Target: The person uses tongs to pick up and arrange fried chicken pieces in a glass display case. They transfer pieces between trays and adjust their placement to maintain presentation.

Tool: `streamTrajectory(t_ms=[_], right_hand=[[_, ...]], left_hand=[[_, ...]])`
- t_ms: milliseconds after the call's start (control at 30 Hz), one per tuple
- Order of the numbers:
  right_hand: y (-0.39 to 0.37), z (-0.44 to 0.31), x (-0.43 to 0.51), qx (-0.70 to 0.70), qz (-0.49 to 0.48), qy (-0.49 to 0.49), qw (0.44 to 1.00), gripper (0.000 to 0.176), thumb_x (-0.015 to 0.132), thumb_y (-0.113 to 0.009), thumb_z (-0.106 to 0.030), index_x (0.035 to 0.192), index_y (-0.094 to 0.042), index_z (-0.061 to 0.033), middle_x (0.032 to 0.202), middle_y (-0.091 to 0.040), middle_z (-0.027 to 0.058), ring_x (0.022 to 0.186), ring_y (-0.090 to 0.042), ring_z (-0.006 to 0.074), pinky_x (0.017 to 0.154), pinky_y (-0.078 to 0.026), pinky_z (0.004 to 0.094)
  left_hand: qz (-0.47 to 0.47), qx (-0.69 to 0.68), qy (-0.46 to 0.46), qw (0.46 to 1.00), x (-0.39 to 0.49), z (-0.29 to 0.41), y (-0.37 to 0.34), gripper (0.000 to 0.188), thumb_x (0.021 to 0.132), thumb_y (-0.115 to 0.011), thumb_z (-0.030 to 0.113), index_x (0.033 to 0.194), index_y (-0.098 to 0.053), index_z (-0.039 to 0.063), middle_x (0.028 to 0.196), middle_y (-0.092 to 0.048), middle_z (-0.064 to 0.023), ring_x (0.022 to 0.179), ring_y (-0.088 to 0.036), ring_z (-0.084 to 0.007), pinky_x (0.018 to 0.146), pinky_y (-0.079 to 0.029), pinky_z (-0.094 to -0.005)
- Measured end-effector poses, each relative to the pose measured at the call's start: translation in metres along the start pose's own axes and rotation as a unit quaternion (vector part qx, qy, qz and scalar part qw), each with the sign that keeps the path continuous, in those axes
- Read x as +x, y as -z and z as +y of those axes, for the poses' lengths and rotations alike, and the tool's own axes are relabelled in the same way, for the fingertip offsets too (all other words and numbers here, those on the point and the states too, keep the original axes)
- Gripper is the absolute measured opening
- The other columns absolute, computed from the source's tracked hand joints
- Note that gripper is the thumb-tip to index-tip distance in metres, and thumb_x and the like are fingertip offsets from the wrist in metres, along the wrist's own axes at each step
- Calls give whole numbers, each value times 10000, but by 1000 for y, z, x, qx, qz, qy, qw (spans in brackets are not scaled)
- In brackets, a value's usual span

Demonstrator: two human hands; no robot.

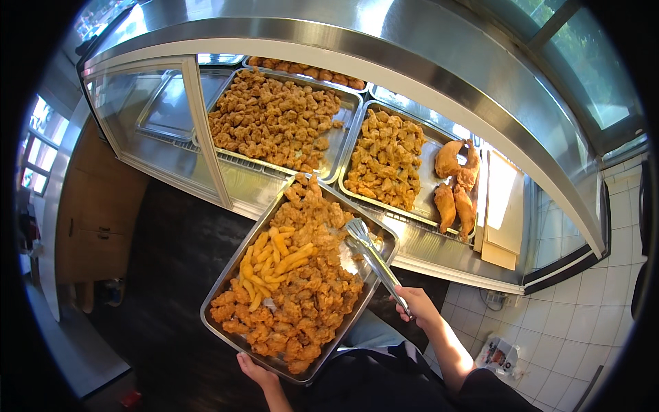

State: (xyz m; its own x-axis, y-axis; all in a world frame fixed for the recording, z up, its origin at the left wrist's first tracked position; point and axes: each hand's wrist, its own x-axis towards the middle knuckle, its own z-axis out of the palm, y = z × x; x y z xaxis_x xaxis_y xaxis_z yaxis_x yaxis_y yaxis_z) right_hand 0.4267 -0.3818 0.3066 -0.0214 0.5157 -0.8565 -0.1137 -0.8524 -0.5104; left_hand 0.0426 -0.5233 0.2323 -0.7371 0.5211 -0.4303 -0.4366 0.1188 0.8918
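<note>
A metal tray [208,309] of fried chicken pieces [319,293] and fries [267,262] is tilted in front of me, its far corner at the edge of the display case. My left hand [257,372] holds it at the near left corner, fingers partly hidden under it. In my right hand [414,305] are metal tongs [378,262], their tips over the tray's right part beside the chicken. Beyond, inside the case, one tray [347,123] holds many small fried pieces. Another tray [430,201] has battered pieces on its left and several chicken legs [455,188] on its right.
The glass display case [154,129] arcs across the view, its sliding pane at the left and a curved metal top edge above. Flat boards [502,216] stand at its right end. A wooden cabinet [100,226] is at the left. A plastic bag [498,355] lies by the tiles at lower right.
</note>
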Motion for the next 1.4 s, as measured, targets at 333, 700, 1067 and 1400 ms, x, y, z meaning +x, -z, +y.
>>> streamTrajectory(t_ms=[333,700,1067,1400], right_hand=[[-32,28,3,-260,170,200,929,315,948,-567,-237,744,-587,3,506,-491,9,372,-435,77,346,-316,244],[-3,-165,0,31,149,161,975,383,944,-546,-394,864,-576,-20,528,-501,16,360,-417,98,332,-300,237],[28,-96,-13,-243,52,145,958,372,918,-609,-328,818,-637,29,506,-480,15,366,-419,89,361,-318,253],[-25,-35,18,82,-58,-15,995,448,976,-480,-409,899,-591,19,552,-500,40,409,-431,115,369,-314,242]], left_hand=[[-20,-24,1,1000,1,-7,7,158,992,-415,172,928,-456,34,897,-560,-57,816,-596,-150,722,-506,-300],[35,-18,22,999,-12,15,-15,161,988,-423,189,936,-448,39,885,-534,-49,796,-572,-144,710,-485,-297],[6,12,5,1000,1,3,1,184,995,-407,193,872,-441,59,826,-504,-14,767,-527,-106,695,-456,-268],[3,1,8,1000,0,1,4,189,998,-417,204,885,-449,56,841,-517,-20,775,-540,-110,703,-466,-270]])
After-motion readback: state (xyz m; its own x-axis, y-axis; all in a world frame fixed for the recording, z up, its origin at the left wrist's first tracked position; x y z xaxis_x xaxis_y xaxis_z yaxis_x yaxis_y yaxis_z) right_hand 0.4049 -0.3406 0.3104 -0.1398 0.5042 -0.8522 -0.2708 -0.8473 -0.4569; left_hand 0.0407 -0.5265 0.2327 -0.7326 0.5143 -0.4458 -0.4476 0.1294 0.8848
